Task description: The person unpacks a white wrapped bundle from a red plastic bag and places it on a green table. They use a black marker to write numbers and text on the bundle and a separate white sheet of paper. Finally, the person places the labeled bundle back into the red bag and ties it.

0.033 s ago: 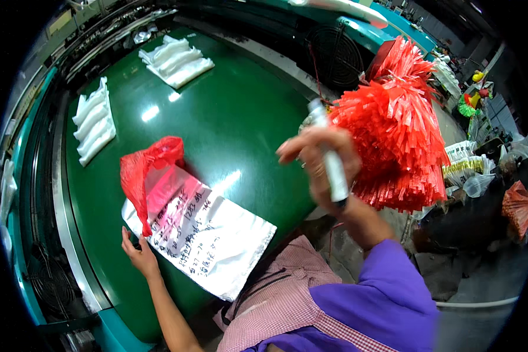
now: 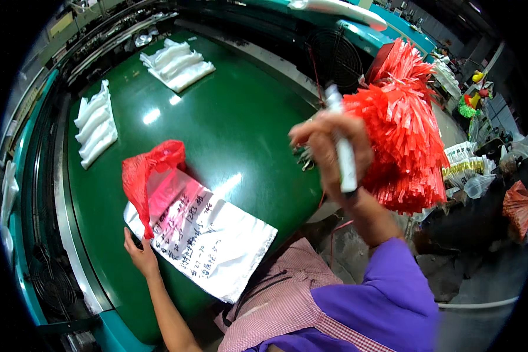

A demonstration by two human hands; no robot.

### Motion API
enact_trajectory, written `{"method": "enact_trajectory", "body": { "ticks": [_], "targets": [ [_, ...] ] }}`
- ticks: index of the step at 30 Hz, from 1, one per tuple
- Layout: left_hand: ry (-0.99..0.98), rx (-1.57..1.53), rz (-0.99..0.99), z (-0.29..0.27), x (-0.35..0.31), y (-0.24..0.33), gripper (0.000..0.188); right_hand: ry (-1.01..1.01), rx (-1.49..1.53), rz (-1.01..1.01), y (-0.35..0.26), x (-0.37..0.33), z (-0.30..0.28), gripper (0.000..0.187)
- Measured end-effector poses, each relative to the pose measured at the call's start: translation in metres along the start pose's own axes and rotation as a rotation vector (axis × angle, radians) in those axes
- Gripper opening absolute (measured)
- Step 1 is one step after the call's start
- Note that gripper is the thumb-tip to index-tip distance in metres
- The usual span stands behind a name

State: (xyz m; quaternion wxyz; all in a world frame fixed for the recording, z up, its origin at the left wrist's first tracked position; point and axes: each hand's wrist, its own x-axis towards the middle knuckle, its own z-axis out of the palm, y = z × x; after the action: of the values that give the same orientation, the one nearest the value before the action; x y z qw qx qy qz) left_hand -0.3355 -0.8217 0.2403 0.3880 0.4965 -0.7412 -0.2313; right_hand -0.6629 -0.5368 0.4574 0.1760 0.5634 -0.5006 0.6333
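My right hand (image 2: 334,146) is raised over the right edge of the green table, slightly blurred, closed round a white marker pen (image 2: 346,161). On the table (image 2: 246,155) lies a flat white plastic packet (image 2: 234,252) with dark handwriting across it. A thin red plastic bag (image 2: 152,164) covers its far left end, and pink shows through beside it. My left hand (image 2: 139,255) rests at the packet's left edge, thumb and fingers apart. Between them is a small dark patch that I cannot make out.
Two bundles of folded white bags (image 2: 179,64) (image 2: 97,126) lie on the table's far part. A large bunch of red plastic strips (image 2: 399,129) hangs at the right. Dark machinery with a fan grille (image 2: 334,56) stands behind; more packed bags (image 2: 466,164) are at the far right.
My right hand has moved slightly right with the marker pen. My left hand stays by the packet, and the table shifts only a little in the view.
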Motion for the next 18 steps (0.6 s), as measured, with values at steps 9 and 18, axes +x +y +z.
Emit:
{"method": "enact_trajectory", "body": {
  "ticks": [9, 18],
  "targets": [
    [-0.203, 0.155, -0.076, 0.027, 0.064, -0.017, 0.073, 0.055, -0.876, -0.067, 0.138, 0.158, -0.033, 0.049],
    [-0.003, 0.157, -0.062, 0.019, 0.108, -0.042, 0.021, -0.261, -1.595, 0.108, 0.246, 0.221, -0.078, 0.026]
  ]
}}
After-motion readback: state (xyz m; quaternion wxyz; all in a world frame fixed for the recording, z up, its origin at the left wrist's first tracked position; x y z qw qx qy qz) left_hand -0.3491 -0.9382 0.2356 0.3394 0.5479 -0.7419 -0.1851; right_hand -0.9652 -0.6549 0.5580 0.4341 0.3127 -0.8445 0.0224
